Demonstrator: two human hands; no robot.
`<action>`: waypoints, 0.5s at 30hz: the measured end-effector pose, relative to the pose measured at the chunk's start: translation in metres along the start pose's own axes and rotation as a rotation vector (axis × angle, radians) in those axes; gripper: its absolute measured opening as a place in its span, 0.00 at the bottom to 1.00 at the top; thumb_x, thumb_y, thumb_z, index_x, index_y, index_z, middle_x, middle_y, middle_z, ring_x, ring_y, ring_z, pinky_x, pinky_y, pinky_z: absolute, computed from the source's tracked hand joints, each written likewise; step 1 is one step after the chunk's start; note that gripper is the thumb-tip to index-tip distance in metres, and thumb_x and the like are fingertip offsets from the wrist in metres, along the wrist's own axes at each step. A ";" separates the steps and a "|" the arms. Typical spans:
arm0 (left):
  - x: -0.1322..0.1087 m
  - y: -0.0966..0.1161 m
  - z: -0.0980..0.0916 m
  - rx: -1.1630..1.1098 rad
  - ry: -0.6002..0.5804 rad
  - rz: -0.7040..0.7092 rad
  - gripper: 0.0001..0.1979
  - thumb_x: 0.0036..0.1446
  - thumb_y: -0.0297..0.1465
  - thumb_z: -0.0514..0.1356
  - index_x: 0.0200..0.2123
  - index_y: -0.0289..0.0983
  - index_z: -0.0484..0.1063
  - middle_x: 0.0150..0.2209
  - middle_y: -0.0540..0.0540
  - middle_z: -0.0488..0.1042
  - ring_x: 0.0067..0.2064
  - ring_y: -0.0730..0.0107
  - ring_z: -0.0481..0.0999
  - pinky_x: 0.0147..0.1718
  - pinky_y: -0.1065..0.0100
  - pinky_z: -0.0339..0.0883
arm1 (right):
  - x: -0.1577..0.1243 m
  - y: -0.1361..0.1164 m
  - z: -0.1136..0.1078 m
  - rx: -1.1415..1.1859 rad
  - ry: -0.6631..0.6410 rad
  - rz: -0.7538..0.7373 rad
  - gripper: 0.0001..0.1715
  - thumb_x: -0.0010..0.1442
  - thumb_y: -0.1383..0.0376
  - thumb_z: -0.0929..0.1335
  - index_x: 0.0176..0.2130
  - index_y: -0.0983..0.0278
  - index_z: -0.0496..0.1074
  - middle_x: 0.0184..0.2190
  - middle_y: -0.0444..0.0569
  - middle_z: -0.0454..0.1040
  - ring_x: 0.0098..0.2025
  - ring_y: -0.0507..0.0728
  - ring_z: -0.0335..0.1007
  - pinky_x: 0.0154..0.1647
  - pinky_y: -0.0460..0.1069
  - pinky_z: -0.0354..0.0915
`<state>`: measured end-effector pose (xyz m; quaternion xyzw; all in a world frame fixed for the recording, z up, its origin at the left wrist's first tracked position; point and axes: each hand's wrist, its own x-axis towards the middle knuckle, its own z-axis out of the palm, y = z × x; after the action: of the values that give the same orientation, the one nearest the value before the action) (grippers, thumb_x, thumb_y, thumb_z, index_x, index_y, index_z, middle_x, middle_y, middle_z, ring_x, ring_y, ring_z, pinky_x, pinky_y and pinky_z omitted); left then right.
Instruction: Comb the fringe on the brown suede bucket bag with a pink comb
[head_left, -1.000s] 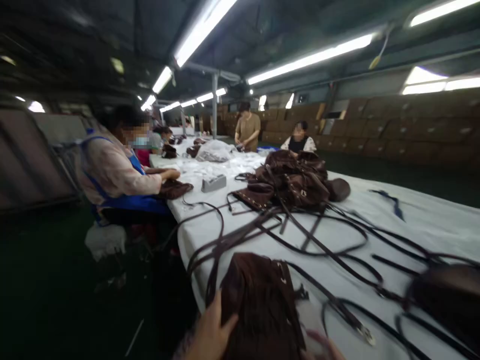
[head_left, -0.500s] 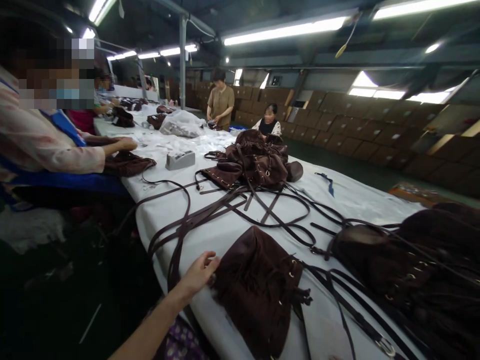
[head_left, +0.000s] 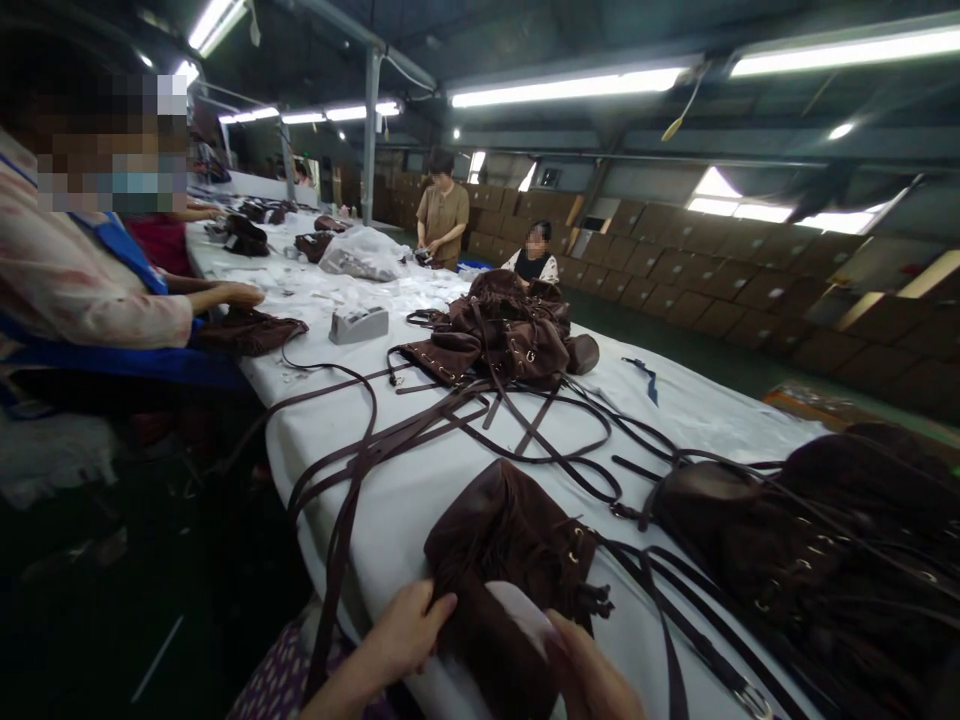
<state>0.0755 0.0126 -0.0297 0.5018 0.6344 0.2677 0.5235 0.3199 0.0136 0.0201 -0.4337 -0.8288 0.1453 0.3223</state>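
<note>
A dark brown suede bag (head_left: pixel 504 560) lies on the white table (head_left: pixel 420 480) right in front of me. My left hand (head_left: pixel 405 632) grips its near left edge with the fingers curled on the suede. My right hand (head_left: pixel 589 680) comes in from below at the bag's near right side and pinches a small white card (head_left: pixel 521 615) that lies against the bag. Long brown straps (head_left: pixel 352 470) trail from the bag and hang over the table's left edge.
A heap of brown bags (head_left: pixel 817 560) lies at my right, another pile (head_left: pixel 502 340) farther up the table, with a grey tape dispenser (head_left: pixel 358 323) beside it. A co-worker's sleeve (head_left: pixel 90 300) is at the left. Two people stand at the far end. Cartons (head_left: pixel 675 270) line the wall.
My left hand slid from the bag's far left side down to its near edge. My right hand came into view with the white card. The view dipped slightly.
</note>
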 end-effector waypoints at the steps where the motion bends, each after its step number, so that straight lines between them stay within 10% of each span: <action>1: -0.004 0.002 0.000 0.011 -0.007 0.039 0.18 0.63 0.44 0.47 0.34 0.36 0.67 0.20 0.51 0.66 0.17 0.71 0.65 0.16 0.71 0.59 | 0.017 -0.006 0.002 0.002 -0.037 -0.052 0.20 0.68 0.64 0.59 0.57 0.59 0.67 0.42 0.52 0.79 0.39 0.57 0.78 0.40 0.46 0.73; 9: -0.037 0.033 -0.039 0.278 0.108 0.255 0.17 0.62 0.40 0.49 0.29 0.38 0.70 0.27 0.48 0.73 0.30 0.65 0.72 0.31 0.67 0.62 | 0.063 -0.034 0.044 -0.352 -0.538 -0.141 0.39 0.57 0.79 0.59 0.64 0.58 0.59 0.34 0.51 0.77 0.31 0.57 0.76 0.31 0.47 0.67; 12: -0.026 0.039 -0.050 0.310 0.366 0.288 0.19 0.61 0.41 0.51 0.50 0.37 0.68 0.46 0.41 0.74 0.46 0.59 0.73 0.46 0.62 0.64 | 0.056 -0.035 0.043 -0.399 -0.574 -0.095 0.38 0.57 0.78 0.59 0.63 0.53 0.60 0.33 0.48 0.78 0.30 0.56 0.76 0.27 0.46 0.61; 15: 0.002 0.046 -0.042 0.370 0.351 0.338 0.37 0.56 0.42 0.58 0.64 0.35 0.51 0.59 0.35 0.64 0.58 0.54 0.66 0.55 0.59 0.59 | 0.056 -0.039 0.032 -0.358 -0.613 -0.084 0.38 0.57 0.77 0.60 0.63 0.51 0.59 0.31 0.46 0.77 0.30 0.55 0.75 0.27 0.46 0.58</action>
<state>0.0526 0.0386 0.0225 0.6332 0.6606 0.3136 0.2535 0.2507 0.0380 0.0389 -0.3851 -0.9164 0.1080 -0.0168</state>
